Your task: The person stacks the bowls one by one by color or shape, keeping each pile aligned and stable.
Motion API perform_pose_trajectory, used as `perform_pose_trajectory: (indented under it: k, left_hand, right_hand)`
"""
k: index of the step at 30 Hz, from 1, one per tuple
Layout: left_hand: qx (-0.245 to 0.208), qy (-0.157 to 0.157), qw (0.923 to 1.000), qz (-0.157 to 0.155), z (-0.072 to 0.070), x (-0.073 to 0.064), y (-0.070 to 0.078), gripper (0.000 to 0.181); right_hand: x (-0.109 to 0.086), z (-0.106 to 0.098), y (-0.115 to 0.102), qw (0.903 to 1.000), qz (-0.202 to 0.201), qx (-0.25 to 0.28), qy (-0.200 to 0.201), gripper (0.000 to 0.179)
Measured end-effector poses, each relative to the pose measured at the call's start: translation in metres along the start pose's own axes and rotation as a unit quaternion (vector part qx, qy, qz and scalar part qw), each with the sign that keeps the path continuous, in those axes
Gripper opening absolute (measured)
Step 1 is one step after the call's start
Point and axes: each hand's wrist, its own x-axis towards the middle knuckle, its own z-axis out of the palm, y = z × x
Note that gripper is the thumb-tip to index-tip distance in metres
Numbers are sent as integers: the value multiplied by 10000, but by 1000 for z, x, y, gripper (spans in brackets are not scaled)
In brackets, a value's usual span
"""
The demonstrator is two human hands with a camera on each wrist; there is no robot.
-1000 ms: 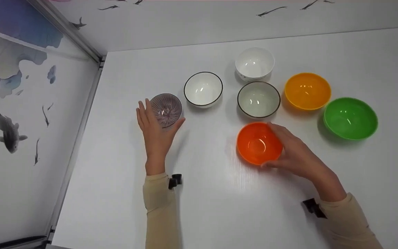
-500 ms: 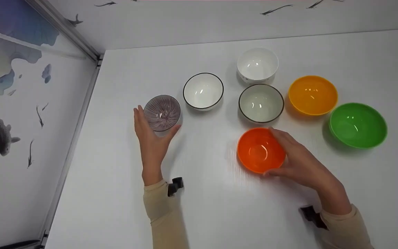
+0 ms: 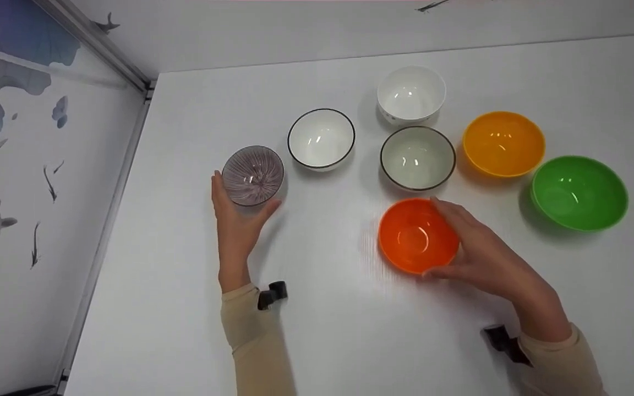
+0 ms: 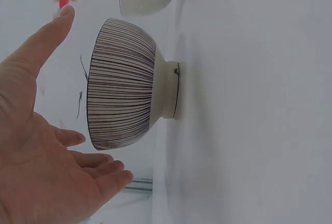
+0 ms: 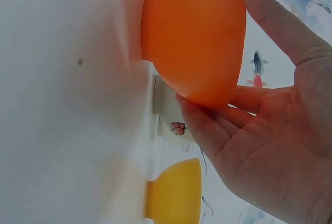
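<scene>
My left hand (image 3: 239, 223) is spread at the near left side of a small purple-striped bowl (image 3: 253, 176). In the left wrist view that bowl stands upright on its foot, with a gap between it and the thumb and fingers. On the right, my right hand (image 3: 479, 250) holds an orange bowl (image 3: 417, 236) by its right side, thumb at the near rim and fingers at the far one. The right wrist view has the fingertips against the wall of the orange bowl, its foot at the tabletop.
Behind stand a white bowl with a dark rim (image 3: 321, 137), a pale grey-green bowl (image 3: 417, 158) and a plain white bowl (image 3: 410, 94). A yellow bowl (image 3: 504, 144) and a green bowl (image 3: 579, 192) are at the right. Panels border the white table (image 3: 328, 330) behind and left.
My left hand has drawn back from the purple-striped bowl, which it overlapped before. The right hand has stayed at the orange bowl. The head view has shifted slightly.
</scene>
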Motion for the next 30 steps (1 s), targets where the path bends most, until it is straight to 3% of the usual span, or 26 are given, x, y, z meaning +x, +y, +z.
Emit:
perform_pose_trajectory:
  k: [12,21,30]
  left_hand:
    - [-361,6,9991,230,9,9,-5,129]
    - [-210,124,9997,83,12,1,-7,128]
    - [-458,234,9987,46,13,5,-5,117]
  right_hand:
    - [8,-1,1,10000,-72,48,15,113]
    - [3,7,2,9999,-13,152,78,115]
    - [3,4,-1,9998,81,154,85,115]
